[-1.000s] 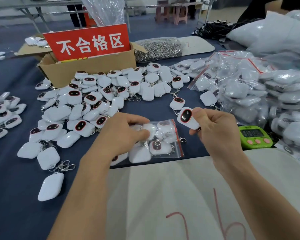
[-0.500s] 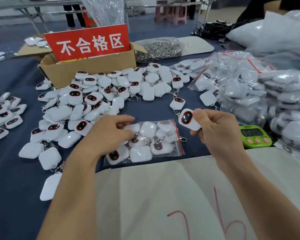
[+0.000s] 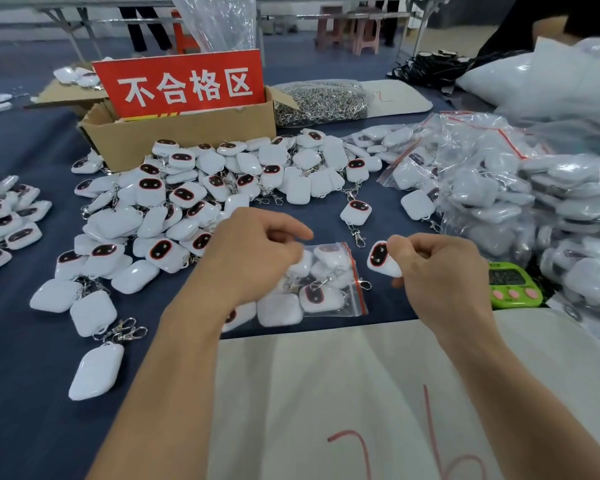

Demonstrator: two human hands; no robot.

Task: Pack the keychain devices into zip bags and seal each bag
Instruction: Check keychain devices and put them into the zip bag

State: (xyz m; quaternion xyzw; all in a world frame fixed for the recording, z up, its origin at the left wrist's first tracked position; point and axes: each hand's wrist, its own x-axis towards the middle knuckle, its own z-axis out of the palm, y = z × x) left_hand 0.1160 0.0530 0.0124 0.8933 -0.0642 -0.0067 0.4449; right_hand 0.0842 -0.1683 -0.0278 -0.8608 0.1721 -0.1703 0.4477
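Head camera, looking down on a packing table: a person's left hand [image 3: 253, 258] lies over the far left part of a clear zip bag [image 3: 329, 289], fingers curled, thumb and forefinger closing on the plastic. The bag lies flat on the blue tablecloth [image 3: 25, 375], just beyond the edge of a white sheet [image 3: 361, 393] marked in red pen. It holds several white keychain devices, and its red-lined mouth faces right, unsealed, with a metal clasp [image 3: 365, 284] poking out of it.

The right hand [image 3: 440, 275] hangs just beside that mouth, pinching one keychain device [image 3: 381, 259] between thumb and bent fingers. The device's dark, red-rimmed face is turned toward the camera, and it sits clear of the bag.

Behind the left hand, a heap of loose devices [image 3: 201, 188] spreads across the cloth, some face up, some showing plain white backs, their clasps tangled among them. A smaller cluster [image 3: 7, 216] lies at the left edge. Beyond the heap stands an open cardboard box [image 3: 187, 140] carrying a red sign [image 3: 181, 84] with white Chinese characters, and beside it a clear bag of metal clasps [image 3: 321, 102].

At right, filled bags [image 3: 499, 188] are piled high. A green timer [image 3: 511, 284] with pink buttons sits at the foot of that pile, near the right hand.
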